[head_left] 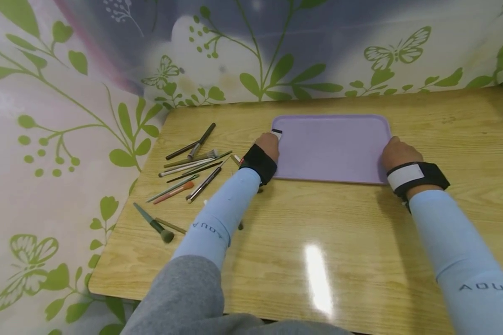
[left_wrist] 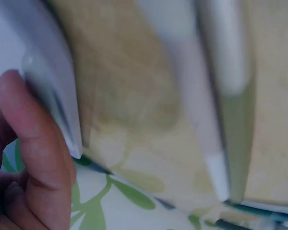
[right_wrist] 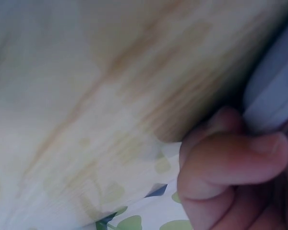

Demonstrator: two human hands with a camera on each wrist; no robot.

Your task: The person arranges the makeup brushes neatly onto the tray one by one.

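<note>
A flat lavender tray (head_left: 331, 149) lies toward the back of the wooden table. My left hand (head_left: 269, 145) grips its left end, the thumb over the rim in the left wrist view. Just beyond that hand, a small white piece with a black end (head_left: 277, 133) shows at the tray's edge. On the opposite end, my right hand (head_left: 400, 153) holds the rim; in the right wrist view its fingers (right_wrist: 230, 163) are curled at the tray's edge (right_wrist: 273, 91). The undersides of both grips are hidden in the head view.
Several makeup brushes lie scattered left of the tray, among them an orange-tipped brush (head_left: 173, 192) and a green brush with a fluffy head (head_left: 155, 224). More brushes are partly covered by my left forearm. A leaf-patterned wall covering (head_left: 218, 51) borders the wooden table (head_left: 285, 260).
</note>
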